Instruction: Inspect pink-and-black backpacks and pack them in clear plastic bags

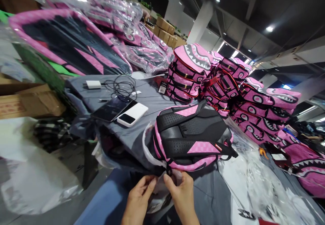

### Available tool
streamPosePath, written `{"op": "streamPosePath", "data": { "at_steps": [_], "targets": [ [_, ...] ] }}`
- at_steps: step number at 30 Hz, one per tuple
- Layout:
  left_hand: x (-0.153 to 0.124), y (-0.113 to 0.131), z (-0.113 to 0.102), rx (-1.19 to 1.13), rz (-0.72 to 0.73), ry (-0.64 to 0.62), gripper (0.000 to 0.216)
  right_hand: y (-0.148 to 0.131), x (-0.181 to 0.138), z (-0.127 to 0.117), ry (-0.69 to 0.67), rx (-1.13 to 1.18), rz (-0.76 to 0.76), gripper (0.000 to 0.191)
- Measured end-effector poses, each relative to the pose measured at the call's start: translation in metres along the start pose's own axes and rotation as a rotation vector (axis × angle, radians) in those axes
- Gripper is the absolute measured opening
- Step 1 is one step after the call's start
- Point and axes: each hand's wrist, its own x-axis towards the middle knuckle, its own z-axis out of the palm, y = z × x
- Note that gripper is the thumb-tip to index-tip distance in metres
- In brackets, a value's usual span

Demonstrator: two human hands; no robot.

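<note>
A black backpack with pink checked trim (pixel 193 133) lies on the grey cloth-covered table, its padded back and shoulder straps facing up. Just below its near edge, my left hand (pixel 141 198) pinches a thin, whitish crumpled sheet (pixel 161 193) between thumb and fingers. From the other side my right hand (pixel 182 193) grips the same sheet, thumb on top and fingers curled behind. Whether it is plastic or paper I cannot tell. A pale band of material (pixel 147 147) curves round the backpack's left end.
Left of the backpack lie a white power bank (pixel 132 114), a dark tablet (pixel 114 108), tangled black cable (pixel 122 86) and a white charger (pixel 93 84). Stacked pink shark-mouth backpacks (pixel 189 72) stand behind. Clear plastic bags (pixel 264 181) and orange-handled snips (pixel 263 153) lie at right.
</note>
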Motion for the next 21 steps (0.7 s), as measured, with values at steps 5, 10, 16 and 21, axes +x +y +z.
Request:
{"op": "streamPosePath", "data": {
  "at_steps": [5, 10, 16, 21],
  "targets": [
    [0.008, 0.004, 0.007, -0.056, -0.060, 0.066, 0.058, 0.004, -0.004, -0.013, 0.145, -0.412, -0.350, 0.042],
    [0.011, 0.020, 0.024, -0.063, -0.076, 0.036, 0.048, -0.027, 0.000, -0.023, 0.313, -0.908, -0.768, 0.028],
    [0.003, 0.038, 0.030, -0.230, -0.206, -0.106, 0.047, -0.053, 0.011, -0.015, 0.262, -1.028, -0.832, 0.030],
    [0.013, 0.046, 0.030, -0.271, -0.209, -0.082, 0.045, -0.057, 0.014, 0.003, 0.230, -1.068, -0.816, 0.033]
  ]
}}
